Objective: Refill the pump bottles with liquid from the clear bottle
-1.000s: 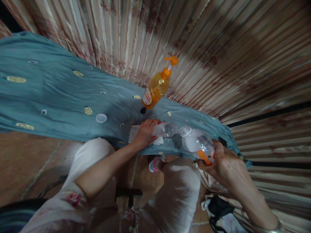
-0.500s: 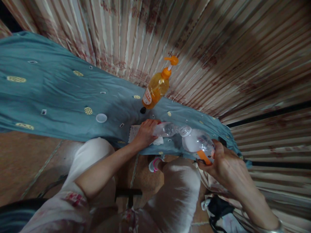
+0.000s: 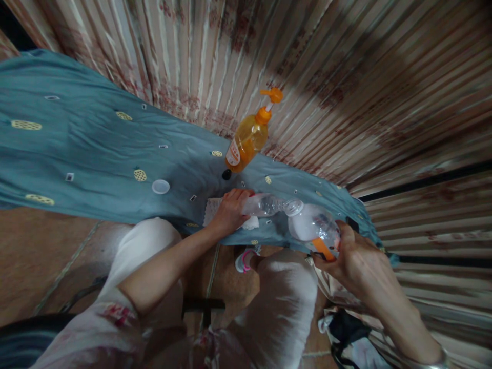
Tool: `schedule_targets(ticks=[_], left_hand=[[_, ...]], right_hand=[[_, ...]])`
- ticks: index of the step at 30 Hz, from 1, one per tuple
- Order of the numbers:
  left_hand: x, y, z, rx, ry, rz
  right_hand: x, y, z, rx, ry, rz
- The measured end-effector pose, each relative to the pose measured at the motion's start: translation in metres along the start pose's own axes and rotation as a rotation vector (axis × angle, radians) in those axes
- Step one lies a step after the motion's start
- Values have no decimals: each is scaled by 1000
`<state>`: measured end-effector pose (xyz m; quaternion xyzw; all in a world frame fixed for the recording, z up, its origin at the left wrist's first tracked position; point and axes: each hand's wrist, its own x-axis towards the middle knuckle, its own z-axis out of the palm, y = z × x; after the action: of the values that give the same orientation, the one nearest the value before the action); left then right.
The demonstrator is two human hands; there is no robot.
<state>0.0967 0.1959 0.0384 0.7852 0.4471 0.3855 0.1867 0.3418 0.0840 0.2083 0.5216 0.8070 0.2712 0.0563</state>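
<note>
Small bottle [image 3: 265,205] gripped in left hand [image 3: 229,210] meets mouth of big bottle [image 3: 313,226] clutched in right hand [image 3: 355,261].

Pump bottle [image 3: 248,139] label print illegible.

Home room, striped floral curtains [image 3: 307,61], teal bedsheet [image 3: 96,148], orange pump bottle [image 3: 248,138], tiled floor [image 3: 42,251]

Person wears white trousers [image 3: 277,302] with faint reddish floral print near the lap. Both forearms bare, no sleeves visible. Silver wristband [image 3: 436,359] on right wrist. Pink-and-white shoe [image 3: 244,260] on one foot.
</note>
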Motion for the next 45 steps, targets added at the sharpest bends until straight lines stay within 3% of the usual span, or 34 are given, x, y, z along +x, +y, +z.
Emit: schedule_targets(ticks=[45], left_hand=[[-1, -2, 2, 16, 20, 31]], right_hand=[[3, 0, -3, -37, 38, -35]])
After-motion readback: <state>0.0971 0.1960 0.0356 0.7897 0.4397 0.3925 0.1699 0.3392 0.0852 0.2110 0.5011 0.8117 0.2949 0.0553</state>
